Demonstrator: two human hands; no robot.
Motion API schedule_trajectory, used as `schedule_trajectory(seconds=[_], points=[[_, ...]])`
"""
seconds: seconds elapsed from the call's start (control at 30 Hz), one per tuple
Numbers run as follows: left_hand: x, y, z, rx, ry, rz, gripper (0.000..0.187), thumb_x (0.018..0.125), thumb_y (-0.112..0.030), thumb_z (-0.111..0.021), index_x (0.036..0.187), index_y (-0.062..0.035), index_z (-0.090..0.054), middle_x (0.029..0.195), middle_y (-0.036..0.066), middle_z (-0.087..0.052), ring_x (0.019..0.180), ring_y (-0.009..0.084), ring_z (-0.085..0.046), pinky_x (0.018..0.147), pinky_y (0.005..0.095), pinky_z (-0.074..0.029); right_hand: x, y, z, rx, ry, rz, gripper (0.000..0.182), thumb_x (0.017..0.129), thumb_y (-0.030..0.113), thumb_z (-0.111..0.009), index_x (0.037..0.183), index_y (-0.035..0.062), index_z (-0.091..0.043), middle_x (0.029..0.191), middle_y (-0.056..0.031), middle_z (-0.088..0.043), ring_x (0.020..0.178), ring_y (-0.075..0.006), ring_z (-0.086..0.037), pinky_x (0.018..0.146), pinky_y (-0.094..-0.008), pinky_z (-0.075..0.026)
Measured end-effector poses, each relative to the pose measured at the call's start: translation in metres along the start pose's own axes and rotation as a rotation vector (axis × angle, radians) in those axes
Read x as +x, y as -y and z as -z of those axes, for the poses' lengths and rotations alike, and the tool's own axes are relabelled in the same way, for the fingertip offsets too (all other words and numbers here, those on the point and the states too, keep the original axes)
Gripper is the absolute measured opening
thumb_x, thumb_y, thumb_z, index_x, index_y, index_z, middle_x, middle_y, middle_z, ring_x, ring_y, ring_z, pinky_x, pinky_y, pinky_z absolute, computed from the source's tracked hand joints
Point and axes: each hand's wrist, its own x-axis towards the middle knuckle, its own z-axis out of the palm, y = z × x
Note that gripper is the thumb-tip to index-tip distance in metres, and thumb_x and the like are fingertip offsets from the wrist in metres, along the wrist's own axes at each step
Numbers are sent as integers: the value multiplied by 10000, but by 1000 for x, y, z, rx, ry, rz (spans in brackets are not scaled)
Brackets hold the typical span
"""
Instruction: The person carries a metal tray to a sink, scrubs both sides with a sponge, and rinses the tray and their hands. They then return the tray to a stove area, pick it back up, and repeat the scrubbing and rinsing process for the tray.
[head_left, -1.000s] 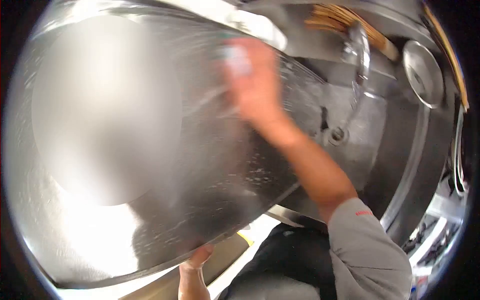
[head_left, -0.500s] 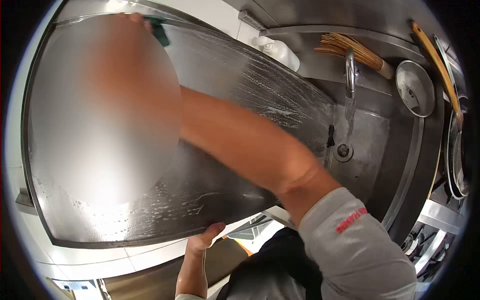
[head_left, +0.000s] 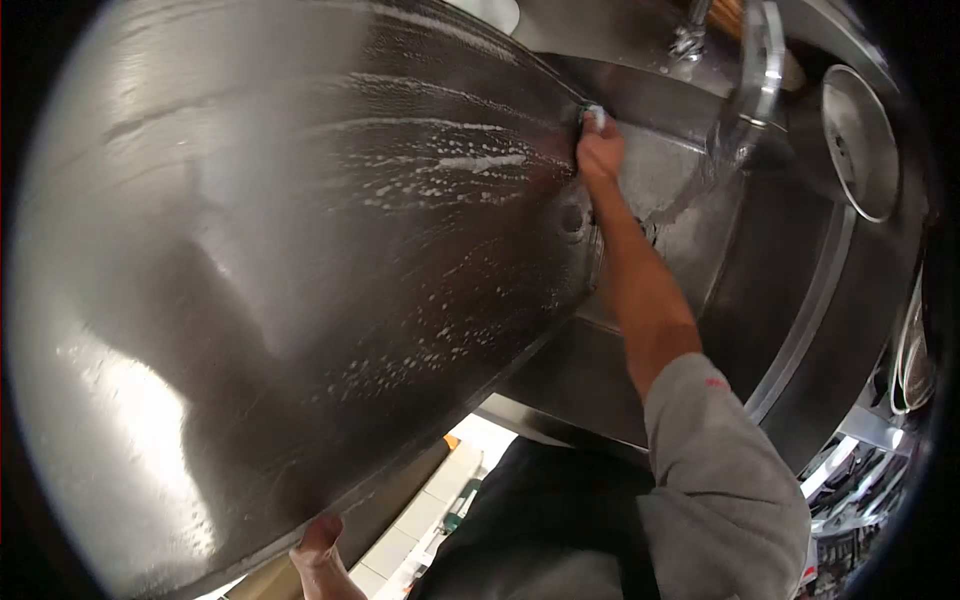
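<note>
A large dark metal panel (head_left: 300, 250), wet and streaked with suds, fills the left and middle of the head view. Its right end tilts down into a steel sink (head_left: 690, 210). My left hand (head_left: 318, 545) grips the panel's near edge, thumb on top and fingers hidden beneath. At the panel's right end, over the sink, my right hand (head_left: 600, 155) is closed against the edge. Something whitish, perhaps foam, shows at its fingertips. Whatever the hand holds is hidden.
Water runs from a faucet (head_left: 768, 70) into the sink. A round metal strainer or bowl (head_left: 860, 145) stands at the right, with pans (head_left: 912, 350) beyond it. Part of a white bottle (head_left: 495, 12) shows behind the panel. Floor tiles (head_left: 420, 525) lie below.
My right hand has moved from the panel's far left to its right end by the sink. The green pad beside it earlier no longer shows clearly. The panel looks nearer; my left hand still grips its edge.
</note>
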Motion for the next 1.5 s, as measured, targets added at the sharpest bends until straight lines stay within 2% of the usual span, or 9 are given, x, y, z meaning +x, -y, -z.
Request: schedule_trajectory(seconds=[0.27,0.33,0.43,0.57,0.67,0.83,1.07,1.2,1.5], points=[[-61,2,76,-82,-290,155,273,801,-78,-665,1071,-41,-645,1016,51,-632,887,191,-581,815,351,-465,87,-162,-35,-976,87,489,320,909,248,-574,948,-50,-682,984,-249,-685,996,-427,-612,884,-492,-478],[-69,2,79,-85,-292,162,271,806,-87,-661,1073,-42,-644,1018,51,-632,888,190,-580,823,354,-462,39,-140,-10,-603,98,165,314,880,222,-550,1033,-30,-657,1111,-267,-632,1052,-405,-575,914,-497,-440],[-66,14,82,-128,-278,168,270,813,-101,-655,1076,-43,-642,1022,51,-632,890,189,-580,833,360,-458,-27,-182,52,-1055,206,788,222,813,74,-607,1012,-12,-656,1046,-241,-631,991,-377,-617,859,-461,-502],[-56,32,77,-170,-251,166,268,822,-119,-647,1079,-44,-639,1026,51,-632,893,189,-579,847,367,-451,-62,-132,80,-657,651,306,223,868,157,-590,1007,-7,-651,1023,-216,-643,977,-369,-621,851,-429,-499],[-55,34,77,-173,-245,178,268,829,-132,-640,1082,-45,-637,1029,51,-633,895,188,-578,858,372,-447,-27,-88,38,275,332,-384,314,917,271,-611,1072,1,-654,1023,-174,-660,1004,-326,-619,897,-399,-471],[-58,32,85,-171,-268,212,269,840,-155,-630,1086,-46,-634,1035,51,-633,898,187,-577,876,381,-439,-48,27,-1,170,-18,292,490,940,380,-609,1158,-58,-629,1052,-239,-676,1000,-407,-638,922,-438,-473],[-71,38,89,-185,-297,228,274,856,-186,-615,1092,-48,-629,1043,51,-633,903,185,-576,901,394,-428,76,-182,-33,-497,295,133,479,963,370,-530,1143,-59,-643,1096,-276,-666,1040,-445,-619,942,-454,-463],[-73,43,91,-202,-301,242,278,865,-204,-607,1096,-49,-626,1047,51,-634,905,184,-575,915,401,-421,78,-139,-31,568,268,-615,395,936,288,-563,1150,-33,-648,1085,-184,-686,979,-370,-635,897,-448,-485],[-76,44,94,-215,-319,242,292,886,-244,-588,1103,-52,-619,1057,50,-634,911,183,-573,947,417,-407,26,-33,-14,669,319,-347,419,805,169,-655,1172,-32,-646,1059,-98,-682,930,-224,-631,834,-334,-477]])
